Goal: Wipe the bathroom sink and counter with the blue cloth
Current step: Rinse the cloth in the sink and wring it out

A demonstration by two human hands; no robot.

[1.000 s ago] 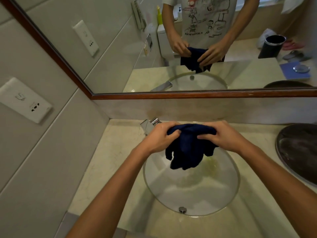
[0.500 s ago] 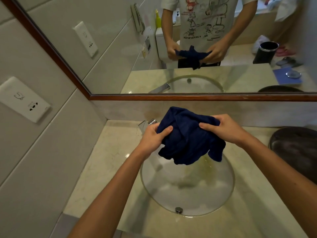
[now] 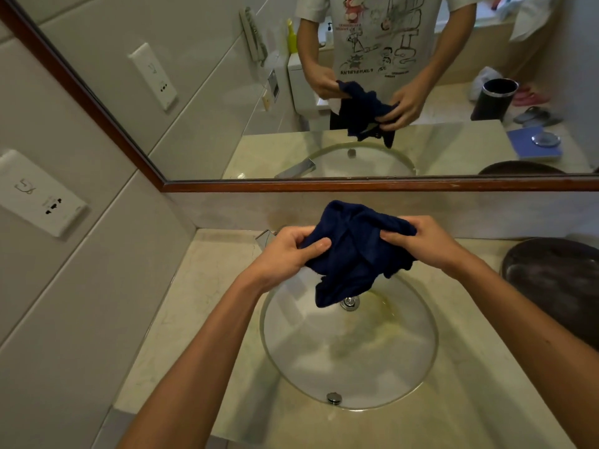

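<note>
A crumpled dark blue cloth (image 3: 351, 251) hangs in the air above the round glass sink (image 3: 350, 354). My left hand (image 3: 285, 254) grips its left side with thumb on top. My right hand (image 3: 421, 243) pinches its right side. The cloth's lower corner dangles just over the chrome drain (image 3: 350, 303). The sink is set in a pale marble counter (image 3: 194, 306). The faucet (image 3: 264, 236) is mostly hidden behind my left hand.
A wood-framed mirror (image 3: 356, 184) runs along the back wall and reflects a person holding the cloth. A dark round basin (image 3: 557, 283) sits on the counter at the right. A wall socket (image 3: 42, 196) is on the tiled left wall.
Both hands have lifted the cloth a little and reworked their hold, spreading the bundle wider. The view has tilted, so the sink drain shows below the cloth.
</note>
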